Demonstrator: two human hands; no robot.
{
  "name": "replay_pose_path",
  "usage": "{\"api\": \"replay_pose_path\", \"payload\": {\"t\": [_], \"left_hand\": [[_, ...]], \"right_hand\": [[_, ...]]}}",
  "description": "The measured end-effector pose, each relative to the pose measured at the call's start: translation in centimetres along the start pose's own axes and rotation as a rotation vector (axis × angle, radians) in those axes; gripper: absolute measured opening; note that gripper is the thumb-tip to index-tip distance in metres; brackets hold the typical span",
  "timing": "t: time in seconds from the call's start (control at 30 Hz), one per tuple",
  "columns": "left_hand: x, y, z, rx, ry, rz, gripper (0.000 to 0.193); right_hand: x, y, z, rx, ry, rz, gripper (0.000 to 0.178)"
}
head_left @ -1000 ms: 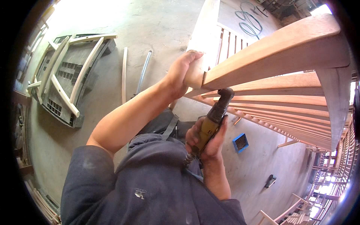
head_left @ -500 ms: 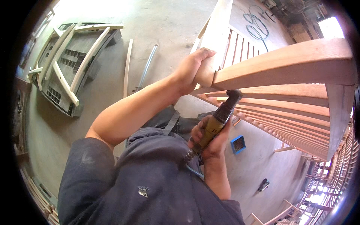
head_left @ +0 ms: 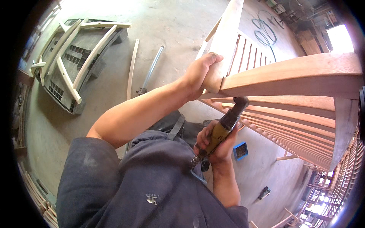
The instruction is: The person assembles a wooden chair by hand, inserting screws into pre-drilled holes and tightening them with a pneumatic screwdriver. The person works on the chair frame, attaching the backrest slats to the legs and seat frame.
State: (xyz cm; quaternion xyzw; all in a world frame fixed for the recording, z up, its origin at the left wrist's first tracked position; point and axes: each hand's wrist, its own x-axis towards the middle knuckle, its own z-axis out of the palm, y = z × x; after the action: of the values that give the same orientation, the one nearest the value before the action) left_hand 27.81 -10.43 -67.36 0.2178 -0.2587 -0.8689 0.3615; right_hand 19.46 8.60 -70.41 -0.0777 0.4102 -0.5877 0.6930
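Note:
My left hand (head_left: 201,74) is wrapped around the rounded end of a pale wooden armrest (head_left: 224,41), thumb on top. That piece meets a reddish curved rail (head_left: 292,78) of a slatted wooden bench frame (head_left: 296,125). In my right hand (head_left: 224,148) is a yellow and black right-angle air screwdriver (head_left: 218,135), fingers closed around its body. The tool's angled head sits just under the rail, near the joint with the armrest. Its tip is hidden, so contact with the wood cannot be made out. A hose fitting shows at the tool's lower end.
Left on the floor, a dark pallet (head_left: 76,60) carries several curved wood pieces. A wood strip (head_left: 132,68) and a metal bar clamp (head_left: 153,70) lie nearer. Below the bench are a blue box (head_left: 240,151) and a dark tool (head_left: 265,193). A coiled hose (head_left: 265,32) lies beyond.
The whole view has shifted slightly. Both hands keep their grips on the armrest and the screwdriver, and the tool's head stays under the rail near the joint.

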Motion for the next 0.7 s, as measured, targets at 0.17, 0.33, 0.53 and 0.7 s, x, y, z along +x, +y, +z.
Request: {"api": "replay_pose_path", "payload": {"t": [0.17, 0.33, 0.53, 0.7], "left_hand": [[0.42, -0.44, -0.18, -0.016, -0.016, 0.048, 0.049], [0.55, -0.63, -0.34, -0.032, 0.008, 0.044, 0.047], [0.69, -0.88, -0.05, -0.045, 0.024, 0.056, 0.047], [0.75, -0.83, -0.39, 0.005, 0.002, 0.065, 0.051]], "right_hand": [[-0.02, -0.05, -0.10, 0.008, 0.025, 0.019, 0.082], [0.04, -0.05, 0.02, -0.022, 0.021, -0.004, 0.082], [-0.26, -0.37, 0.70, -0.006, 0.073, 0.010, 0.086], [-0.20, -0.27, 0.31, -0.024, 0.040, 0.020, 0.087]]}}
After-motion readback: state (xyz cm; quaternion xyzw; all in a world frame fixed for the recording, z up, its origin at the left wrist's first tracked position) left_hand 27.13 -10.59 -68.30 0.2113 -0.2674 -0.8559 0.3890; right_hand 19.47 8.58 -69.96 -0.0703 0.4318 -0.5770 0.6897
